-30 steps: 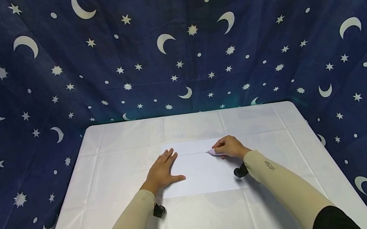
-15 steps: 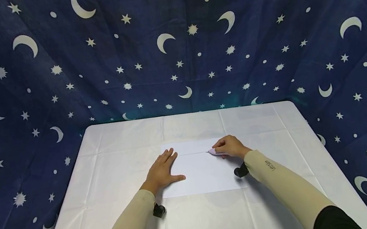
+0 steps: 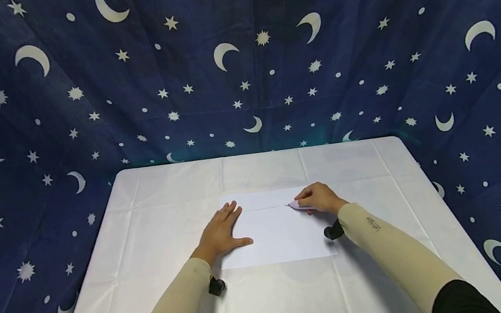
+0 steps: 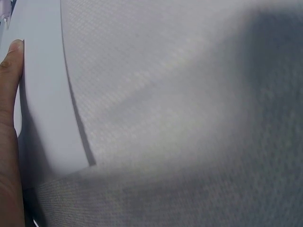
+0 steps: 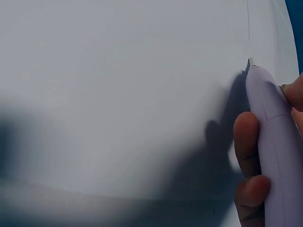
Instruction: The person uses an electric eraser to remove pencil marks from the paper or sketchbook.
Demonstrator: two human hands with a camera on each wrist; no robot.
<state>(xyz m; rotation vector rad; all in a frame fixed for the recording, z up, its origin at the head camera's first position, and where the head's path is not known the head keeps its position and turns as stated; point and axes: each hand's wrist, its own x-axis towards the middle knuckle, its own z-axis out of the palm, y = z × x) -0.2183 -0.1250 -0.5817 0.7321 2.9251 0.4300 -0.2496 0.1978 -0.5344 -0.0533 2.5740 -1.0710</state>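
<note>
A white sheet of paper [image 3: 275, 239] lies on the table with a thin dark line [image 3: 262, 209] across its upper part. My left hand [image 3: 221, 232] rests on the paper's left side, fingers spread and thumb out. At the upper right of the sheet, my right hand [image 3: 320, 198] grips a thick lilac pen-shaped electric eraser [image 5: 277, 137] between thumb and fingers. Its narrow whitish tip points left in the head view, near the line's right end. A short gap separates tip and line in the right wrist view; whether the tip touches the paper I cannot tell.
A white cloth with fold creases covers the table [image 3: 284, 307]. Behind and beside it hangs a dark blue curtain [image 3: 188, 33] with moons and stars. Small black wrist cameras sit under both wrists, just above the tabletop.
My right hand has shifted slightly to the right with the electric eraser, after staying almost still before that. The left hand stays in place on the paper.
</note>
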